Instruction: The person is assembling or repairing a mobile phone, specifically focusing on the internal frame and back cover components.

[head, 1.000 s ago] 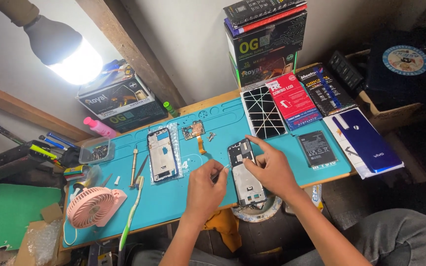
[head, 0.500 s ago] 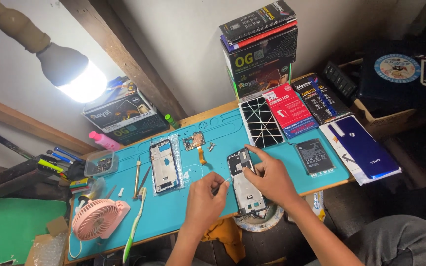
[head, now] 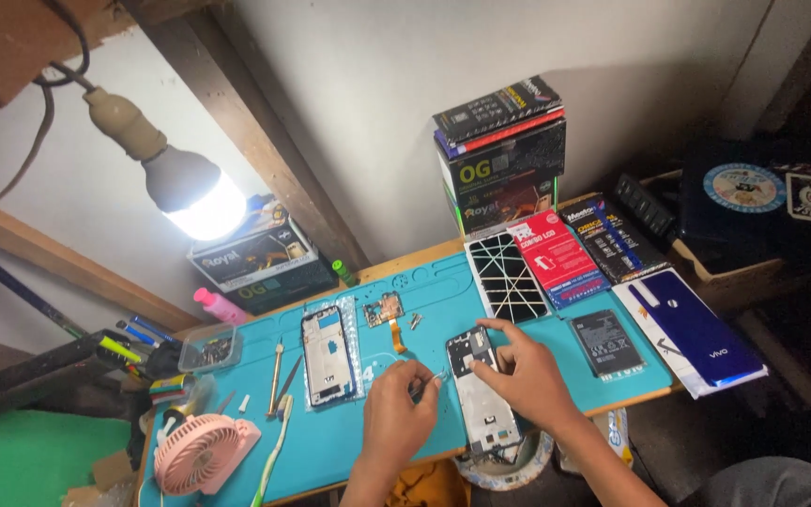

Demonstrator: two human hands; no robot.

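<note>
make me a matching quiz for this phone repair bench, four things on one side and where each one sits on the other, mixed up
Things:
1. pink handheld fan
2. blue phone back cover
3. phone frame
4. lit bulb

Places:
A. hanging above the left end of the bench
B. under the right hand, near the mat's front edge
C. front left corner of the teal mat
D. off the mat's right end, beside the battery

Pairs: 1-C, 2-D, 3-B, 4-A
</note>
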